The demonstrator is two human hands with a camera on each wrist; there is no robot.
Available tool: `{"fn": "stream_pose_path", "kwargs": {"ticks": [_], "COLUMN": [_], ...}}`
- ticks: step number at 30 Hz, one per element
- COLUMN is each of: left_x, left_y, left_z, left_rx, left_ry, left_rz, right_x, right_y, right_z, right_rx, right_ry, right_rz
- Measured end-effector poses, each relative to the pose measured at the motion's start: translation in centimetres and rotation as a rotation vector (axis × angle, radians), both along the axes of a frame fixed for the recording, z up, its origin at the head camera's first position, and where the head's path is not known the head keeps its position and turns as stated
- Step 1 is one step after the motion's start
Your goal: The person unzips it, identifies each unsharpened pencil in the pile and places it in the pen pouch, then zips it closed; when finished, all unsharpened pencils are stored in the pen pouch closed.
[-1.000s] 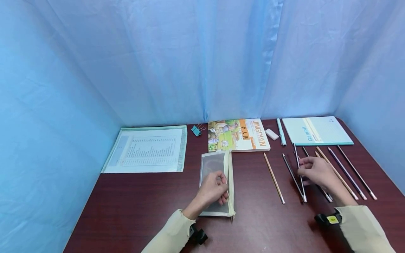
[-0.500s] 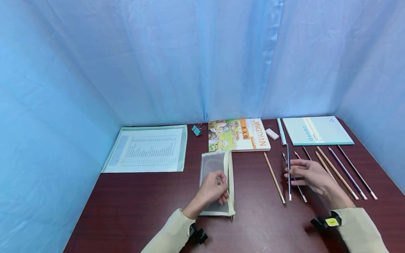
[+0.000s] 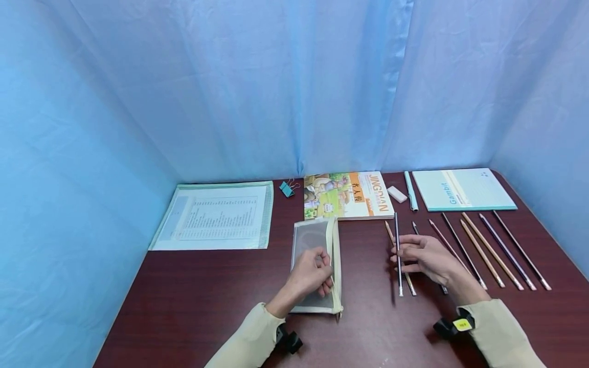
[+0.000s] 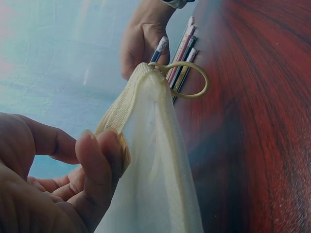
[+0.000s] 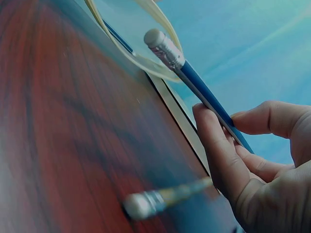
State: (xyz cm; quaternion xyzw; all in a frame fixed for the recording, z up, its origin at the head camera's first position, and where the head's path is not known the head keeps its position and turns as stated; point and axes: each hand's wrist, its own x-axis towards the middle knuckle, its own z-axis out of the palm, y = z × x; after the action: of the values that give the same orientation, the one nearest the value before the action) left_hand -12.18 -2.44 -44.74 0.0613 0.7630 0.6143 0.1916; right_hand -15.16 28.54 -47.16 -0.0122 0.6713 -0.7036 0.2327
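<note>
My left hand [image 3: 310, 273] pinches the zippered edge of a mesh pencil pouch [image 3: 307, 301] with cream trim. In the left wrist view the edge of the pouch [image 4: 160, 145] is lifted between thumb and fingers, and a cream loop [image 4: 206, 80] hangs at its end. My right hand [image 3: 425, 255] pinches a dark blue pencil [image 3: 398, 245] around its middle, above the table. The white eraser and metal band of that blue pencil [image 5: 194, 82] point up in the right wrist view. Below it lies a yellow pencil [image 5: 170, 196], blurred there.
Several pencils [image 3: 483, 250] lie side by side on the right. Behind them are a notebook [image 3: 465, 189], a light-blue pen [image 3: 410, 190] and a white eraser [image 3: 397, 194]. A book [image 3: 348, 195], a binder clip [image 3: 287, 189] and a document sleeve [image 3: 216, 217] line the back.
My right hand has lifted the blue pencil from among the others and carried it left, over the yellow pencil. My left hand stays on the pouch.
</note>
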Motion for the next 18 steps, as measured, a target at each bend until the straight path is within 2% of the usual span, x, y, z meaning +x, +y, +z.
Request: {"fn": "stream_pose_path", "kwargs": {"ticks": [10, 18], "left_x": [0.0, -0.1], "left_y": [0.0, 0.1], "left_z": [0.0, 0.1], "left_rx": [0.016, 0.01], "left_ry": [-0.006, -0.014], "left_rz": [-0.001, 0.008], "right_x": [-0.4, -1.4], "right_y": [-5.0, -8.4], "right_z": [0.0, 0.0], "right_rx": [-0.001, 0.018], "right_ry": [-0.041, -0.073], "right_rz": [0.138, 0.198]}}
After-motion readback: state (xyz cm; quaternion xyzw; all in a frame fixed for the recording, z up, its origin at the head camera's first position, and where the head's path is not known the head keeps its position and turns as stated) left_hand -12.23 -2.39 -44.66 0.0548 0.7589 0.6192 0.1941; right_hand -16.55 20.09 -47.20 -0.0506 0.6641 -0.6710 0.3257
